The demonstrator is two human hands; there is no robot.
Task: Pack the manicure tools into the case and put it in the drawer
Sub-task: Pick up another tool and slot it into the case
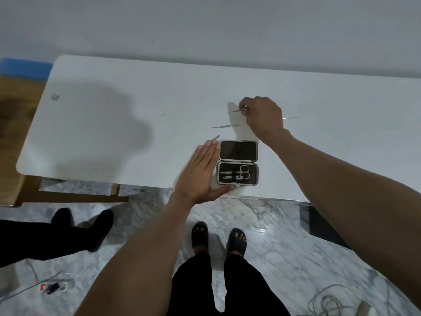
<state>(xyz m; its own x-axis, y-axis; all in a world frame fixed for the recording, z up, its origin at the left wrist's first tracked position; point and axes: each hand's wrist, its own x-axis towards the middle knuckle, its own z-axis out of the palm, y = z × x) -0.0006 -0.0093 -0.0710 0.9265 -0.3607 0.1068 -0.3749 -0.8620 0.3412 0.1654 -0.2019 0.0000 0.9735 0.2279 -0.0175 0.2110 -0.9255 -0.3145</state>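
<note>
The small manicure case (238, 162) lies open near the front edge of the white table (114, 124). Its near half holds scissors (241, 172) and nail clippers (234, 177); its far half is bare dark lining. My left hand (200, 172) rests flat against the case's left side, fingers straight, thumb along the front. Beyond the case, my right hand (262, 116) pinches a thin metal tool (239, 109) just above the table. Another thin tool (224, 126) lies loose beside it, a third (291, 118) shows right of my hand, and a small one (216, 137) lies by my left fingertips.
The table stands against a pale wall. Another person's dark legs and feet (79, 229) stand at the left. On the marble floor lie a power strip with a red light (49, 287) and coiled cable (328, 304). A dark unit (319, 222) sits under the table's right part.
</note>
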